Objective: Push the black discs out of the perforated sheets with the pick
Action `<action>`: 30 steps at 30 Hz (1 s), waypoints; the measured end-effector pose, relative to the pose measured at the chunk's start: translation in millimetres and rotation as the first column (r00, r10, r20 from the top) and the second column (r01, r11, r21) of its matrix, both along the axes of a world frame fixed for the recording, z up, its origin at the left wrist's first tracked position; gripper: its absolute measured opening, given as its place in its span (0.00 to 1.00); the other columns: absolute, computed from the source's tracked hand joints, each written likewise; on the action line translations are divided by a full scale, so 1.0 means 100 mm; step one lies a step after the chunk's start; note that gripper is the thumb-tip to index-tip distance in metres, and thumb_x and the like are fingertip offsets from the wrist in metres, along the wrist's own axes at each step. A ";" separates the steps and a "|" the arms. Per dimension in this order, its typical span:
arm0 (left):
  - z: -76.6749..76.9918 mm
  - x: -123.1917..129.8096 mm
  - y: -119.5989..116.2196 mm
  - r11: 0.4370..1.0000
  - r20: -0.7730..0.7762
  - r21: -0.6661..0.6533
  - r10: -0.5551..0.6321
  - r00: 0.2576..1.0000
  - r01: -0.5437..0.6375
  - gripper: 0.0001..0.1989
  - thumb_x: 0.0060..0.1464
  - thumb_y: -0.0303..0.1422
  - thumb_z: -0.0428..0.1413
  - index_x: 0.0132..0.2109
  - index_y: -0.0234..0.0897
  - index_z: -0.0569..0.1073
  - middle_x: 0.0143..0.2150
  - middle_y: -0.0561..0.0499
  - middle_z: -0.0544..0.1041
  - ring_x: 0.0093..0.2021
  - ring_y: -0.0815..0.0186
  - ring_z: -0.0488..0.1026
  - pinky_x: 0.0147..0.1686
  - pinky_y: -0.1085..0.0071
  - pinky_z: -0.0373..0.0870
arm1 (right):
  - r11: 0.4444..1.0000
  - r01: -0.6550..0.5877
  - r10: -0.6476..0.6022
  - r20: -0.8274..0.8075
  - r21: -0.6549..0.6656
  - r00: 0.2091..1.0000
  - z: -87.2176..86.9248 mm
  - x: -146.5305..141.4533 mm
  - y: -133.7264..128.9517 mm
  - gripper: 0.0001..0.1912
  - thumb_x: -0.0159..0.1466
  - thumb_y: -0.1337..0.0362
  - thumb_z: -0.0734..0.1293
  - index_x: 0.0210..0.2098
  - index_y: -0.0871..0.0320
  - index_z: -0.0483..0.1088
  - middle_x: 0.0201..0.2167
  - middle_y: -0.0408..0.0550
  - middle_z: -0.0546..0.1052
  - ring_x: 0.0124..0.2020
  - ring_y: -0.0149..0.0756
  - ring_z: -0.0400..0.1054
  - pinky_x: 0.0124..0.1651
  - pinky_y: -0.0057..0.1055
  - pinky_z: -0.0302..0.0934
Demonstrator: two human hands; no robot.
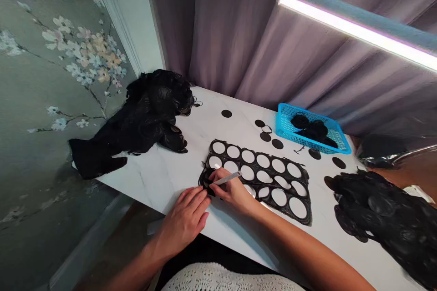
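Right hand (230, 189) pinches a white pen (227, 178), tip angled down-left at a black disc (206, 179), long axis nearly level, rising rightward. Left hand (186, 218) is spread, fingertips pressing beside it. I read this as pen work at the left end of the black perforated sheet (305, 202), on the white marble worktop (153, 182); loose discs (277, 144) and a blue basket (283, 118) lie beyond.

The bare left forearm (131, 273) and right forearm (300, 245) reach up from the bottom of the view. The left hand (184, 220) lies palm-down, fingers loosely spread, just beside the right hand (230, 188), whose fingers (218, 175) curl into a pen-style pinch (knuckles up, wrist low).
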State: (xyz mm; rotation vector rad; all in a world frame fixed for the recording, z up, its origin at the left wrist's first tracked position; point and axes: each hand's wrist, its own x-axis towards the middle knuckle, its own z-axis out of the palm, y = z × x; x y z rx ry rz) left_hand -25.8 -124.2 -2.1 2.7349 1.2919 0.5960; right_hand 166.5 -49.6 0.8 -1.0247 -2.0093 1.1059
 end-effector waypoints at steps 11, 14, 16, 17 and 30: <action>-0.02 -0.01 0.00 1.000 0.017 0.002 0.002 1.000 -0.002 0.13 0.62 0.27 0.49 0.51 0.34 0.72 0.53 0.44 0.74 0.60 0.54 0.66 0.59 0.54 0.63 | 0.963 -0.034 -0.023 0.206 0.268 0.978 -0.10 -0.07 -0.12 0.05 0.65 0.72 0.62 0.36 0.56 0.66 0.41 0.51 0.72 0.41 0.40 0.66 0.44 0.37 0.64; -0.02 -0.02 0.01 1.000 0.021 -0.002 0.003 1.000 -0.003 0.13 0.61 0.26 0.48 0.50 0.34 0.72 0.53 0.43 0.74 0.62 0.53 0.63 0.60 0.53 0.63 | 0.913 -0.134 -0.016 0.362 0.384 0.932 -0.09 -0.11 -0.20 0.06 0.64 0.73 0.62 0.39 0.57 0.67 0.45 0.55 0.72 0.45 0.45 0.64 0.49 0.42 0.63; -0.02 -0.02 0.02 1.000 0.027 -0.001 0.006 1.000 -0.006 0.12 0.61 0.27 0.48 0.50 0.34 0.72 0.53 0.43 0.74 0.61 0.52 0.65 0.59 0.52 0.63 | 0.913 -0.126 -0.035 0.379 0.389 0.925 -0.10 -0.12 -0.19 0.06 0.64 0.73 0.62 0.39 0.57 0.67 0.43 0.55 0.73 0.44 0.44 0.64 0.48 0.41 0.63; -0.02 -0.02 0.02 1.000 0.030 0.002 0.006 1.000 -0.006 0.13 0.61 0.27 0.48 0.50 0.35 0.72 0.53 0.43 0.74 0.60 0.53 0.65 0.58 0.52 0.64 | 0.927 -0.069 -0.072 0.355 0.369 0.932 -0.10 -0.11 -0.15 0.06 0.65 0.73 0.61 0.39 0.58 0.67 0.41 0.54 0.73 0.41 0.43 0.64 0.45 0.39 0.63; 0.03 -0.10 0.12 0.996 0.013 0.056 -0.066 0.998 0.065 0.13 0.61 0.26 0.50 0.51 0.36 0.72 0.53 0.45 0.75 0.59 0.54 0.67 0.56 0.54 0.62 | 0.387 0.919 -0.909 -0.135 0.076 0.394 0.36 1.84 -0.17 0.14 0.62 0.52 0.65 0.32 0.57 0.71 0.29 0.48 0.76 0.31 0.38 0.69 0.34 0.33 0.60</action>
